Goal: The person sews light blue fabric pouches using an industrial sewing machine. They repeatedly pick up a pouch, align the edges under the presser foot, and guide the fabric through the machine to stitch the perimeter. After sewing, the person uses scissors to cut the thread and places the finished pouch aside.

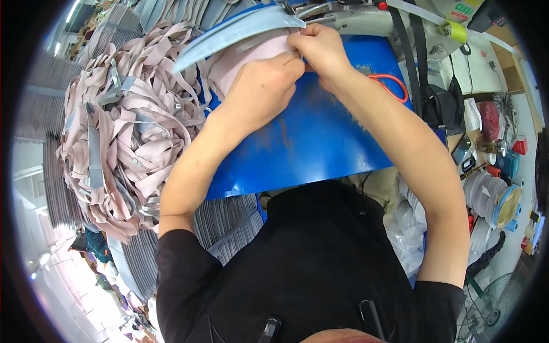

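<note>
My left hand [263,86] pinches the right edge of a pink fabric piece [243,58] at the top of the blue work surface [286,151]. Just above and right of it, my right hand [320,51] has closed fingers on the same edge, beside the end of a curved light blue strip [234,33] lying over the pink piece. The fingertips and whatever is between them are partly hidden. Red-handled scissors [397,81] lie under or just beyond my right forearm, partly covered.
A large tangle of pink straps [137,143] fills the left side, among stacked grey pieces [131,260]. A sewing machine [354,22] is at the top, with hanging black straps [417,68]. Spools, clear bags and small items [492,183] crowd the right, near a fan [492,306].
</note>
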The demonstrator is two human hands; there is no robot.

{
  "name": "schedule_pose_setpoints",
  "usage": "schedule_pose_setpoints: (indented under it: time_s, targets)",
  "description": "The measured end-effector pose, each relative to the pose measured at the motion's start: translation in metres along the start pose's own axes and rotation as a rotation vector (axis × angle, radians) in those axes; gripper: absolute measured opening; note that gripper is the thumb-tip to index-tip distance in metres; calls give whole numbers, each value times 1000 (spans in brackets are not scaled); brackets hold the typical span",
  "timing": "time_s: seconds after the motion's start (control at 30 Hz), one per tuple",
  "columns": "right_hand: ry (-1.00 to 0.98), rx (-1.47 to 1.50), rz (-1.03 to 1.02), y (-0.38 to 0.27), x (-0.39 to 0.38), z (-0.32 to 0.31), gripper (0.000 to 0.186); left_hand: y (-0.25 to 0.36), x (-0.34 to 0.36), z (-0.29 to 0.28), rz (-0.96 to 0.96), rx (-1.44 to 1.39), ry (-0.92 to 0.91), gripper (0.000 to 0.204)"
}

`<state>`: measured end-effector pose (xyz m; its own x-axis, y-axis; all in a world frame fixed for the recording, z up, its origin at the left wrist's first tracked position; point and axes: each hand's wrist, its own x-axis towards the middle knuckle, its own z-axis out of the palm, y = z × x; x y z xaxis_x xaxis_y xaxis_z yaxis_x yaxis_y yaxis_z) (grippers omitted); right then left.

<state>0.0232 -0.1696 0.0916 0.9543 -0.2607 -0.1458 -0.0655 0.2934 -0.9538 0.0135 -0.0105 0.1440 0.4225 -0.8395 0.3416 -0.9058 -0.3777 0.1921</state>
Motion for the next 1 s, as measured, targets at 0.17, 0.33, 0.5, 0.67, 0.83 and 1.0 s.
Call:
schedule_pose_setpoints:
  time_s: [0.17, 0.33, 0.5, 0.67, 0.83, 1.0]
  targets:
    - [-107, 34, 53, 0, 0, -6, 15, 12, 10, -14, -68, -20, -28, 14]
    - [-142, 135, 119, -2, 1, -13, 25, -23, 23, -77, 273, 665, 113, 54]
    - [-113, 207, 108, 2, -1, -17, 30, -52, 56, -106, 137, 696, -667, 55]
    - [-120, 239, 116, -1, -5, -15, 31, -54, 72, -124, 421, 743, -751, 56]
    - [-120, 273, 103, 3, 0, -10, 32, -43, 73, -118, 351, 773, -824, 46]
    - [-110, 319, 78, 5, 0, -7, 34, -20, 68, -110, 222, 642, -691, 43]
